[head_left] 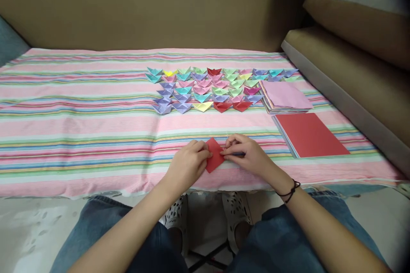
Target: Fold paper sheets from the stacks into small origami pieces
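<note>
Red paper (214, 160) pinched between my left hand (187, 164) and right hand (246, 155), fold half done. Rows of finished boats (205, 89) lie beyond; two paper stacks (309, 134) left.

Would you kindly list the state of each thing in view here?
Red folded paper piece: partly folded, pinched by both hands.
Left hand: gripping its left edge.
Right hand: gripping its right edge.
Folded colourful paper boats: finished, laid in rows.
Pink-topped paper stack: flat, unfolded.
Red-topped paper stack: flat, unfolded.
</note>
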{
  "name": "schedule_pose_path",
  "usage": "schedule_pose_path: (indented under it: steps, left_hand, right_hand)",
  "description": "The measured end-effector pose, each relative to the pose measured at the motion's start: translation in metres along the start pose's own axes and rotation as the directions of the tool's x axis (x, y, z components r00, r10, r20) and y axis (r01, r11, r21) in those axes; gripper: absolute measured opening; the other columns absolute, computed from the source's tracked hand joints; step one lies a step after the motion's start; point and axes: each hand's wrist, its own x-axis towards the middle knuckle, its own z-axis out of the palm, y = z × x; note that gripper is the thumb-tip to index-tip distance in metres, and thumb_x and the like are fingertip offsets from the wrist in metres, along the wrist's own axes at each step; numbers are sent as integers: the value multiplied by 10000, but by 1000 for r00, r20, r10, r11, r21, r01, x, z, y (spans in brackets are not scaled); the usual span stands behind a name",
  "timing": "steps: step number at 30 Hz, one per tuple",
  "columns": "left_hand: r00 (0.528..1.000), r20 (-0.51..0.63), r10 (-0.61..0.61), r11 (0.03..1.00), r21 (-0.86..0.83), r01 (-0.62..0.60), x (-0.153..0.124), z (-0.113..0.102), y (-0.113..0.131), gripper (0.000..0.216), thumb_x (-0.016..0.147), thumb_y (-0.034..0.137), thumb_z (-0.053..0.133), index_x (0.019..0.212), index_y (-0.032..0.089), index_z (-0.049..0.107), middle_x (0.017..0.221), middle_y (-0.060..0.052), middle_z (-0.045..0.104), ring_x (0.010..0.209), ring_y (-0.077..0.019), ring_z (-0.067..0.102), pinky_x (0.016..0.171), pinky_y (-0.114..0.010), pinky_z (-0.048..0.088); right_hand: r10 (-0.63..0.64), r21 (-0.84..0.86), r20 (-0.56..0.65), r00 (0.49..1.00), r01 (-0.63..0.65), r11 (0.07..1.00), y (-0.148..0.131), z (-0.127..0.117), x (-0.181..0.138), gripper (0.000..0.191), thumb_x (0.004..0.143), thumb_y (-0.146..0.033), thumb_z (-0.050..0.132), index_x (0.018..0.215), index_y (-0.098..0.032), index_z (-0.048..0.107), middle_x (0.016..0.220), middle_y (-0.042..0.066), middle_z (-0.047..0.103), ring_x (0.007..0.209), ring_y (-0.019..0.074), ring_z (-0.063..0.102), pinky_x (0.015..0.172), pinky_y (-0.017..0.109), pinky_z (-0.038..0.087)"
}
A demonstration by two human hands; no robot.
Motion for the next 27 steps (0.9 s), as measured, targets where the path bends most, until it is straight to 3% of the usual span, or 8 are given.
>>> schedule_pose_path:
  steps: [8, 20, 27]
  left_hand:
    - [998, 59, 30, 993, -119, -23, 2, -6, -10, 177, 834, 156, 585, 952, 202, 709, 974, -42, 600, 923, -180, 549, 811, -288, 453]
    - [997, 69, 22, 996, -90, -16, 4, -4, -8, 185, 826, 113, 570, 912, 181, 719, 954, -50, 605, 910, -183, 540, 790, -279, 438]
    - [996, 93, 12, 1000, -3, -12, 4, -7, 0, 92, 817, 210, 625, 857, 169, 697, 914, -43, 599, 888, -193, 530, 758, -291, 441]
  right_hand:
    - [101, -6, -35, 994, -102, 995, -7, 6, 3, 61, 714, -230, 748, 766, -215, 722, 840, 35, 558, 813, 187, 560, 712, 337, 467]
    - [221, -338, -22, 975, -215, 916, -32, 19, 12, 418, 537, -442, 825, 719, -209, 530, 821, 16, 531, 815, 218, 486, 690, 327, 413]
    - [263, -495, -56, 963, -256, 830, -44, 26, 13, 599, 425, -586, 816, 781, -193, 537, 873, 66, 539, 825, 261, 483, 669, 368, 418]
